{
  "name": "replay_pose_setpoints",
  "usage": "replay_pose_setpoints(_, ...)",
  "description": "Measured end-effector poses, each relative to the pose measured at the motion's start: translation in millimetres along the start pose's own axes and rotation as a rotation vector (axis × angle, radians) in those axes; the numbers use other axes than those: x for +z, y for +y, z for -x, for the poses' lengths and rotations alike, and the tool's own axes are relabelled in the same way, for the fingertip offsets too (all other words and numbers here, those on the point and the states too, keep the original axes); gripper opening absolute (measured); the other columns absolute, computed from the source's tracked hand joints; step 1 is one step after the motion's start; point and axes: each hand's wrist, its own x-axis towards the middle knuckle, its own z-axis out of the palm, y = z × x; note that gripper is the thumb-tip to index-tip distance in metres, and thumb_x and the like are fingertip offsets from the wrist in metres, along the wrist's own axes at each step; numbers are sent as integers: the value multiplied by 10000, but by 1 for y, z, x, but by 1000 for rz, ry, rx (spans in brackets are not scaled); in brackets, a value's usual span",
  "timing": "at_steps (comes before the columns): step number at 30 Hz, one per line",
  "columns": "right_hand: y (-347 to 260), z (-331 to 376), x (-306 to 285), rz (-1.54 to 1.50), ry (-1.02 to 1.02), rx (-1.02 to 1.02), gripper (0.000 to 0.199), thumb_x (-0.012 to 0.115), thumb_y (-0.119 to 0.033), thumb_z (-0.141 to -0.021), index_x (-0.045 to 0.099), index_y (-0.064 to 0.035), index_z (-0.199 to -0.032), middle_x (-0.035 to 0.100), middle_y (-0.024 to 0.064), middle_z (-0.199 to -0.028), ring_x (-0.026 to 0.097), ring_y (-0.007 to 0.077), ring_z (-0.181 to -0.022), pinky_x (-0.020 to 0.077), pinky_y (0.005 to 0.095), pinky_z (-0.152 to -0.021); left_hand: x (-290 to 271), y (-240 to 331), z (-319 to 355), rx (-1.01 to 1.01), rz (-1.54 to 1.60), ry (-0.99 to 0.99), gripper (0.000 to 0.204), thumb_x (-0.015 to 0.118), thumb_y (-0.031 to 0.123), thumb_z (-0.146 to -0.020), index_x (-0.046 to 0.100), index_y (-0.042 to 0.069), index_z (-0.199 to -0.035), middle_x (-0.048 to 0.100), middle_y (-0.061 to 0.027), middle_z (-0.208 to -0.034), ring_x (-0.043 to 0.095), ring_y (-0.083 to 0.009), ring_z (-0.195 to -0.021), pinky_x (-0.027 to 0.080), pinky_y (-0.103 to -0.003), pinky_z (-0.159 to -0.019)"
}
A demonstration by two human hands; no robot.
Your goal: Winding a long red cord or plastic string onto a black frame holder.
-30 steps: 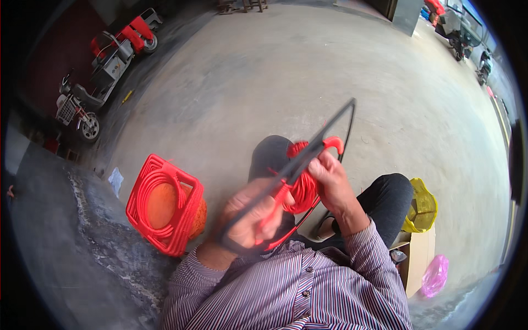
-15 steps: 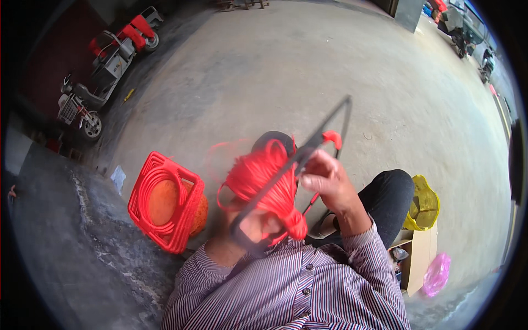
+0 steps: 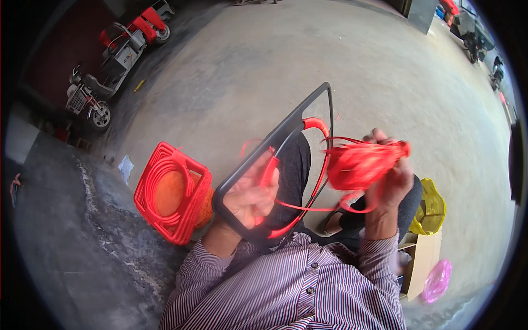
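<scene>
A black frame (image 3: 259, 147) with rounded corners tilts in front of me, and parts of it are wrapped in red strip (image 3: 316, 124). My left hand (image 3: 252, 193) is closed on the frame's near left part, with red strip at its fingers. A loose bundle of red strip (image 3: 357, 168), smeared by motion, hangs from my right hand (image 3: 395, 184), which is closed on it to the right of the frame. One strand (image 3: 308, 209) runs from the bundle back toward my left hand. The bundle hides part of my right fingers.
Left of me, red-wrapped frames (image 3: 204, 179) lean stacked against a round orange object (image 3: 168, 199). On my right are a yellow basket-like container (image 3: 434, 204), a cardboard box (image 3: 422, 264) and a pink plastic bag (image 3: 438, 280). Three-wheelers (image 3: 118, 60) stand far left.
The red bundle has gone from beside my left hand to my right hand, further right. The frame has swung and now stands steadier in my left hand, with a strand stretched between the hands.
</scene>
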Motion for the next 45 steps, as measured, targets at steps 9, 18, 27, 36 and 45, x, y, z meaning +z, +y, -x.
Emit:
replay_pose_setpoints(9, -8, 18, -72, -126, 151, 319, 244, 455, -308, -981, 516, -78, -1033, 453, -29, -632, 445, 98, -471, 445, 258, -544, -27, 6, 6, 142, 17, 84, 461, 551, 108, -924, 445, 108, -1372, 537, -112, -911, 416, -88, -534, 294, -175, -378)
replay_pose_setpoints(18, 56, 69, -82, 1860, -396, 406, 318, 721, -305, -787, 536, -66, -884, 632, 154, -656, 642, 345, -632, 496, 415, -570, -34, 19, 13, 1, 78, 25, 425, 452, 289, -971, 504, -76, -1184, 573, -146, -923, 395, -91, -467, 299, -208, -353)
replay_pose_setpoints(27, 63, 30, -12, 651, 12, 539, 218, 571, -252, -951, 521, -45, -1001, 525, -7, -909, 492, 64, -871, 410, 224, -799, 3, 11, 13, 58, -86, 8, 427, 547, 192, -924, 481, 65, -1327, 594, -149, -1102, 453, -103, -528, 346, -224, -435)
replay_pose_setpoints(36, 56, -28, 69, 329, -858, 358, 119, 681, -128, -836, 666, -32, -905, 601, 87, -1132, 568, 161, -990, 470, 292, -843, 51, -15, 2, -286, 482, -162, 633, 423, 510, -925, 470, -42, -1230, 581, -251, -914, 591, -257, -597, 497, -361, -480)
replay_pose_setpoints(45, 45, 15, 0, 381, -411, 571, 578, 721, -41, -733, 509, -2, -1270, 616, 47, -1093, 558, 134, -1013, 439, 280, -908, 14, -19, 5, -49, 339, 95, 511, 659, 375, -835, 511, 42, -1193, 590, -145, -946, 509, -156, -597, 411, -238, -454)
